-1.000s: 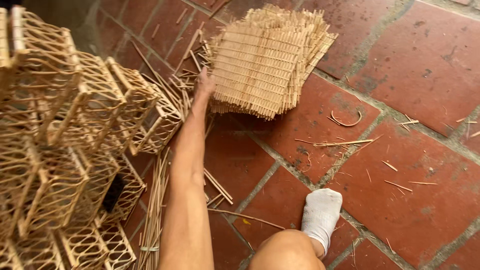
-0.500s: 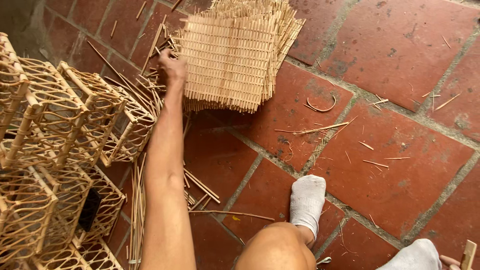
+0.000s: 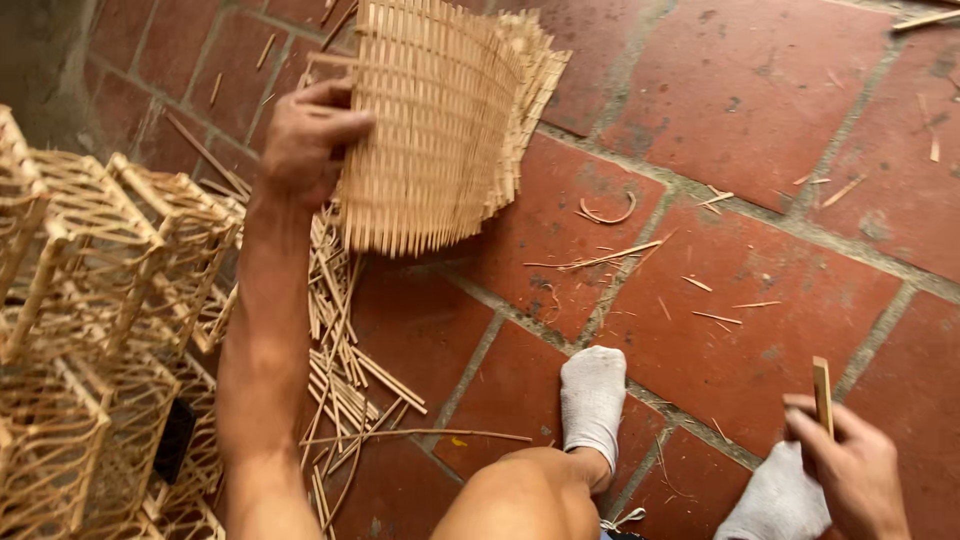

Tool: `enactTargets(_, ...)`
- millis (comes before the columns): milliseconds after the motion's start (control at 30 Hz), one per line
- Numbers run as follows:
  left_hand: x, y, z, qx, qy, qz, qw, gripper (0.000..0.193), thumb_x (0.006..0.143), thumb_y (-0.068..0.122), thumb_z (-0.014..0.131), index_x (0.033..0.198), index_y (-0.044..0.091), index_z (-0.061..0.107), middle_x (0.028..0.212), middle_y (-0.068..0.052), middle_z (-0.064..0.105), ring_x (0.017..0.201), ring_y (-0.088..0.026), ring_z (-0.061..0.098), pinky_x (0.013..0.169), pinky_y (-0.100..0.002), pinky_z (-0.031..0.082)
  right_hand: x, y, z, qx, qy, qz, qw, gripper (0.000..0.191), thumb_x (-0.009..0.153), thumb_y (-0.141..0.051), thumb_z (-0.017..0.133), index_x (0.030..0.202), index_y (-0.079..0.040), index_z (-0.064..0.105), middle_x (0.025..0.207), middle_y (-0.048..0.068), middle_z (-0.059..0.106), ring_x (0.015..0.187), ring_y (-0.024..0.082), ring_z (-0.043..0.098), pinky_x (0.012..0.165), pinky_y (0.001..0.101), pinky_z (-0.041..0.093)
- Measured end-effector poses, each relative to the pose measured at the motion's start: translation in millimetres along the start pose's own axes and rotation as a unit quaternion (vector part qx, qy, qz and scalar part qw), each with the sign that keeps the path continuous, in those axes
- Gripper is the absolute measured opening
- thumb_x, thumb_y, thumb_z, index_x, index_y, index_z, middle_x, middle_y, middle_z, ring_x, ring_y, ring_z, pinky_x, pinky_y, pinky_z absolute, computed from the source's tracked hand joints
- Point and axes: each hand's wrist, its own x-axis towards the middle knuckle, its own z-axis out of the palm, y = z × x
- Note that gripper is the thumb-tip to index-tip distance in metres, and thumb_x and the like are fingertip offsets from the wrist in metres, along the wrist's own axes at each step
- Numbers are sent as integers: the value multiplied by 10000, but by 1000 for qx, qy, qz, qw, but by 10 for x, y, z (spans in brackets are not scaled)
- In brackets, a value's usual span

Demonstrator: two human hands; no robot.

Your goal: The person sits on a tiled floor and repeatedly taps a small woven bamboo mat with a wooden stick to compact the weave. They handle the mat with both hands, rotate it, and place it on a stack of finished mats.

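My left hand [image 3: 305,135] is stretched out ahead and grips the left edge of a woven bamboo mat [image 3: 430,130], which is lifted and curls off the stack of similar mats [image 3: 530,80] on the red tile floor. My right hand [image 3: 850,470] is at the lower right, closed around a short flat bamboo stick [image 3: 822,395] that stands upright out of the fist. My bare knee and two white-socked feet [image 3: 592,400] are at the bottom of the view.
Stacked open bamboo lattice boxes [image 3: 90,300] fill the left side. Loose bamboo sticks [image 3: 345,340] lie in a heap beside them, under my left forearm. Thin splinters and a curled shaving [image 3: 605,215] are scattered over the tiles.
My left hand reached the mat stack, took hold of the top mat and lifted it so it bends. My right hand with the stick has come into view at the lower right.
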Motion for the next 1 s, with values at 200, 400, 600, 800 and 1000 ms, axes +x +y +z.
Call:
enactTargets(200,-584,-88,945,-225,-89,-24,970,279,903,-73,721,1177,-63,668,1026,-149,743,873,-212,748,804,-322,641,256,-1110,386,132,-53,-66,988,311,1036,-168,623,1241,50,707,827,34,588,524,42,381,430,226,285)
enactTargets(400,-747,-1043,1991,-314,-131,-166,926,309,937,-76,708,1240,-48,651,1087,-149,744,923,-210,746,839,-335,637,311,-1233,181,410,-148,-128,891,455,1034,-337,622,1240,60,703,923,88,752,542,32,507,460,182,411)
enactTargets(600,-873,-1879,2614,-298,-172,-282,895,321,975,-2,664,1291,-53,638,1132,-144,742,957,-200,734,844,-343,620,146,-738,-356,225,13,-181,957,254,982,-47,775,1181,89,695,973,63,698,800,79,632,704,206,533)
enactTargets(800,-941,-1810,2639,-185,-257,-126,940,309,1013,6,702,1314,-58,682,1195,-134,735,1068,-207,683,969,-350,577,-186,-482,-834,115,91,-268,952,98,1057,3,728,990,70,705,827,77,680,621,80,553,530,189,421)
enactTargets(1000,-1159,-2045,2616,99,-325,217,915,361,931,39,706,1260,189,692,1584,-135,410,1516,-298,319,1134,-486,432,32,116,-960,24,22,-317,948,164,919,25,577,937,-44,724,876,119,660,581,52,574,475,205,434)
